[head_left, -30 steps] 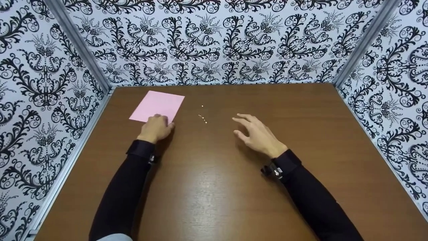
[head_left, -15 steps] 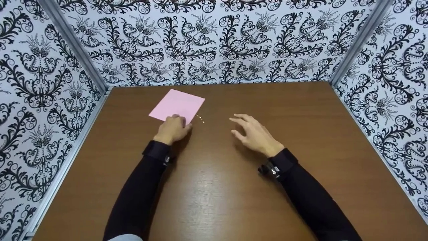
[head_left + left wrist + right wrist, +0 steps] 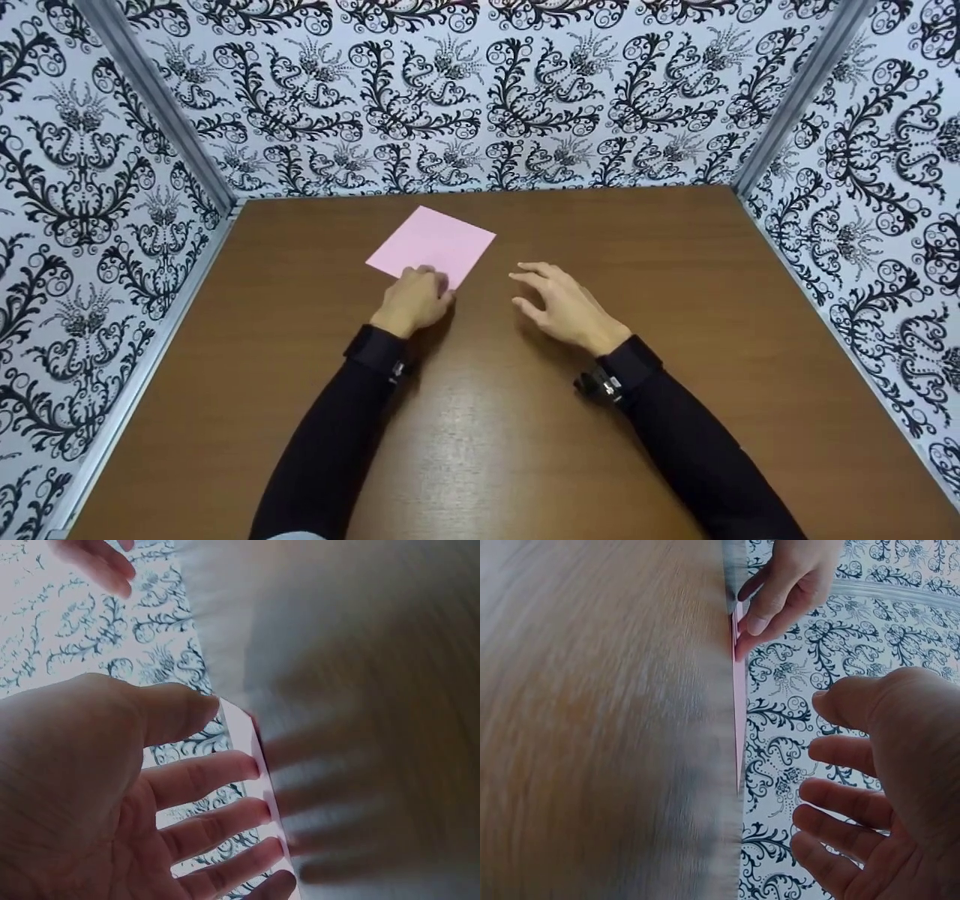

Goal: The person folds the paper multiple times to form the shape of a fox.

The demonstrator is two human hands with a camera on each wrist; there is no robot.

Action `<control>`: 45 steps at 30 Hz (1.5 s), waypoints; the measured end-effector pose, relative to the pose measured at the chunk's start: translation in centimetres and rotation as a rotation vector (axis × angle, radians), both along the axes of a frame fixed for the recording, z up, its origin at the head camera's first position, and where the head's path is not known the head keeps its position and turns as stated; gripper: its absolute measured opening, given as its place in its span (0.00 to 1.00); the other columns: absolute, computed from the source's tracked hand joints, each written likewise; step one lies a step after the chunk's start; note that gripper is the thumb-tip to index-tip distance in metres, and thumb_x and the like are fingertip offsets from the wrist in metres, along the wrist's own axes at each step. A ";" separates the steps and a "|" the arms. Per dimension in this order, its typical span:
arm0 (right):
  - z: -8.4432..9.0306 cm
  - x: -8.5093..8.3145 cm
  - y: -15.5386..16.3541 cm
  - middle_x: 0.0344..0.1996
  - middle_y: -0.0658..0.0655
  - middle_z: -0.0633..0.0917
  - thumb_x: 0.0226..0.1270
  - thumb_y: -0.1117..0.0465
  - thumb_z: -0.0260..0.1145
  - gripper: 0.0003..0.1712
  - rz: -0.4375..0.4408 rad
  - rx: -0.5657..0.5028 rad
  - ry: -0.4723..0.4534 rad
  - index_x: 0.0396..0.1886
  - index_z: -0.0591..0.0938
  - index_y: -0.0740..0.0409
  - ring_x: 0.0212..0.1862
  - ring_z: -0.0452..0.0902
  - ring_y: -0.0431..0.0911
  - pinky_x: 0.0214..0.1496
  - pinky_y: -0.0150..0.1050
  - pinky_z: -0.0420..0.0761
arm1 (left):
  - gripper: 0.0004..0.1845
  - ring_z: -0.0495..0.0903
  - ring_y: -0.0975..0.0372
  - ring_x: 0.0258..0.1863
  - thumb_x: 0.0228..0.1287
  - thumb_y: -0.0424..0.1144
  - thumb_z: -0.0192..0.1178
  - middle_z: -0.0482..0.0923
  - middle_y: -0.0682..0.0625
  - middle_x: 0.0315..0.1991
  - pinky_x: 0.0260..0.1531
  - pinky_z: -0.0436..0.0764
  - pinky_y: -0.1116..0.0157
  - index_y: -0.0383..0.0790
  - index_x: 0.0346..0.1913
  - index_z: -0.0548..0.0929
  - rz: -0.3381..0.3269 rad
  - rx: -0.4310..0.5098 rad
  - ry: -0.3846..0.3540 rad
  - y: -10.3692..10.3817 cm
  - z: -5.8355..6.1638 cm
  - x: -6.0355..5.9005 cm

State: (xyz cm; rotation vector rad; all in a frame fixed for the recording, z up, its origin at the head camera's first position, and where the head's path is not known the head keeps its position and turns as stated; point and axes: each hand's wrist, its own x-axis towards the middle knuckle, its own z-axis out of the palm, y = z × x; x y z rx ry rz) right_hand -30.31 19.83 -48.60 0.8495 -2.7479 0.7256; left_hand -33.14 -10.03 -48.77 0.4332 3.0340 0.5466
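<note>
A square sheet of pink paper [image 3: 436,244] lies on the brown table, turned so that one corner points toward the back wall. My left hand [image 3: 416,300] rests on its near corner, and in the left wrist view the fairly straight fingers [image 3: 214,829] touch it with their tips. The thumb is at the paper's edge. To the right, apart from the paper, my right hand [image 3: 570,307] is held over the table with its fingers spread and nothing in them. Whatever lies beneath the sheet is hidden.
The wooden table [image 3: 480,442] is bounded by a back wall [image 3: 450,97] and side walls with black scroll patterns. Metal posts [image 3: 795,97] stand at the back corners. Each wrist carries a dark strap with a small camera [image 3: 600,384].
My left hand has slid the pink paper to the right, toward the middle. The small pale specks seen on the table before are now out of sight where the paper lies. The right hand barely moved.
</note>
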 end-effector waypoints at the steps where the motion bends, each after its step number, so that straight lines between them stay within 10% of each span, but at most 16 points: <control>1: 0.0 0.1 0.0 0.82 0.69 0.83 0.90 0.53 0.73 0.29 0.002 0.003 0.002 0.81 0.85 0.62 0.84 0.80 0.67 0.90 0.65 0.78 | 0.16 0.85 0.36 0.69 0.90 0.46 0.62 0.89 0.35 0.66 0.62 0.91 0.37 0.38 0.58 0.93 -0.008 -0.001 0.007 0.2 0.0 0.2; 32: -0.8 0.2 -0.3 0.72 0.71 0.90 0.86 0.57 0.75 0.23 0.044 0.123 -0.053 0.70 0.91 0.67 0.75 0.88 0.65 0.84 0.62 0.85 | 0.10 0.89 0.36 0.54 0.83 0.40 0.70 0.94 0.38 0.53 0.51 0.94 0.38 0.43 0.54 0.99 -0.310 -0.032 0.081 5.3 0.9 4.8; 45: -0.7 0.6 -0.5 0.68 0.70 0.91 0.83 0.58 0.78 0.19 0.052 0.140 -0.086 0.62 0.92 0.68 0.71 0.89 0.64 0.80 0.61 0.87 | 0.12 0.91 0.41 0.54 0.79 0.44 0.77 0.94 0.40 0.52 0.49 0.94 0.39 0.44 0.57 0.97 -0.332 0.024 0.057 5.0 1.4 5.0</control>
